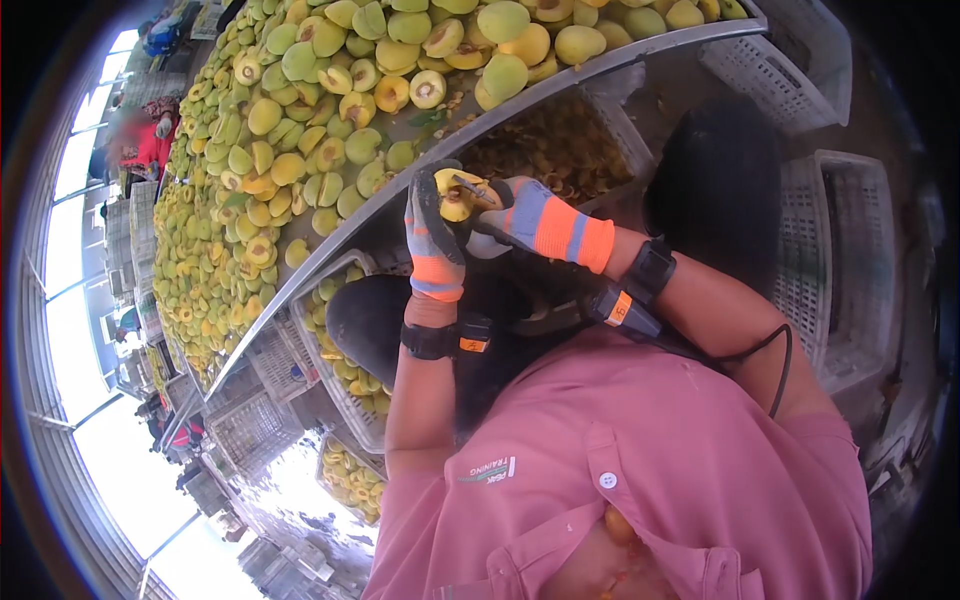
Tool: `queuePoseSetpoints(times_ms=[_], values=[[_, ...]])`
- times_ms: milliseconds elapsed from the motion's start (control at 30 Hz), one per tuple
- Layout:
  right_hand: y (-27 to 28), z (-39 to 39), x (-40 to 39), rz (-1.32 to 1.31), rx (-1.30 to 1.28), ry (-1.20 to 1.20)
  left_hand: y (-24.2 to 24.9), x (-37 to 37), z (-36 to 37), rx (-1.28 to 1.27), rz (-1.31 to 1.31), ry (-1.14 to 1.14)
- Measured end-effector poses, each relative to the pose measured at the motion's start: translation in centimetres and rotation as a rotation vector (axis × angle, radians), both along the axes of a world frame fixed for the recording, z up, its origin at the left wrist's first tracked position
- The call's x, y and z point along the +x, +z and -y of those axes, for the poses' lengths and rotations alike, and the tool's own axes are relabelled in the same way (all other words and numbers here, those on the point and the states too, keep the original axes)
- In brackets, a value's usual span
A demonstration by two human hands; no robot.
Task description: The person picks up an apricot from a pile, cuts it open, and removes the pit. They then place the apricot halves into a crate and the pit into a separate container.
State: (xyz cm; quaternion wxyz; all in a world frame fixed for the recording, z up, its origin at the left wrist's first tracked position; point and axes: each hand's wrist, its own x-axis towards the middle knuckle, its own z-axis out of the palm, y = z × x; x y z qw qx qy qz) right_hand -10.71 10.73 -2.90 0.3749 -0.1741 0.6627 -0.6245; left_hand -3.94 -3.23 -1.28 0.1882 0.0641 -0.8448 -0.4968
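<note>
1. Running diagonally across my view is a long grey metal sorting table (pixel 640 52), heaped with yellow-green halved and whole fruit (pixel 300 150); its raised metal lip cuts from the top right down toward the lower left.
2. Below that lip I see white slatted plastic crates: one holding cut fruit pieces (pixel 345 385) by the left forearm, one filled with brownish pits and scraps (pixel 560 150) just behind the hands, and bare ones (pixel 830 260) stacked at the right.
3. My left hand (pixel 432 235), in a grey glove with an orange cuff, is wrapped around a yellow cut fruit (pixel 455 195), fingers closed on it, just below the table edge.
4. My right hand (pixel 530 220), in a grey glove with orange and blue bands, is clenched around a small metal-bladed tool (pixel 470 190) whose tip rests on the fruit's cut face.
5. Both wrists carry black strapped bands with orange tags (pixel 445 340), and a black cable (pixel 770 350) loops off the right forearm.
6. Free room is tight: the table lip sits right above the hands, the crates close beside them, and the pink shirt (pixel 640 470) fills the space below.
7. Far left, another person in red (pixel 150 140) stands by the table's other side, well apart from my hands.
</note>
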Motion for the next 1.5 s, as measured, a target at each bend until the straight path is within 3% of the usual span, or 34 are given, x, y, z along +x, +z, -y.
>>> queuePoseSetpoints(times_ms=[133,200,333,433,533,667,700,800,900,1000,1033,1200,1333,1467,1500], values=[[-0.5,-0.6,0.4,-0.102,-0.032,-0.047,-0.4,-0.8,-1.3,0.464,0.018,0.061],[-0.6,-0.6,0.2,-0.171,0.026,-0.021,-0.9,-1.3,-2.2,0.898,0.037,0.175],[-0.5,-1.7,-0.1,-0.083,0.040,0.083,-0.3,-1.3,-3.5,0.788,0.028,0.155],[-0.1,-1.8,0.4,0.054,-0.190,-0.071,-0.7,-1.4,-3.7,0.557,0.011,0.161],[-0.5,-2.5,-0.9,0.110,0.041,0.140,-0.3,-1.2,-3.7,0.416,-0.019,0.128],[-0.7,-1.9,-0.4,-0.012,-0.011,0.138,-0.9,-1.2,-3.3,0.538,0.011,0.191],[-1.1,-1.6,-0.5,-0.143,-0.012,0.138,-0.7,-1.2,-3.6,0.731,0.060,0.248],[-1.8,-2.0,-0.6,-0.290,0.077,0.174,-0.9,-1.4,-3.7,0.840,0.119,0.317],[-1.3,-2.0,-0.1,-0.140,0.088,0.156,-1.2,-1.7,-4.2,0.828,0.110,0.376],[-3.1,-1.4,0.6,0.032,-0.135,0.089,-1.3,-1.8,-4.8,0.411,0.111,0.389],[-3.0,-1.8,0.3,0.012,-0.177,0.150,-1.3,-1.7,-4.8,0.282,0.027,0.329],[-2.3,-4.0,-1.5,0.055,-0.385,0.472,3.3,-1.1,-3.5,0.104,0.034,-0.081],[2.0,-5.9,-0.5,0.970,-0.431,0.653,6.7,0.4,-3.0,-0.071,0.113,-0.309],[1.1,-6.2,1.9,1.314,-0.593,0.689,7.0,1.7,-4.7,0.511,0.152,-0.198],[1.6,-6.4,2.1,1.290,-0.551,0.600,6.3,1.6,-4.7,0.558,0.129,-0.206]])
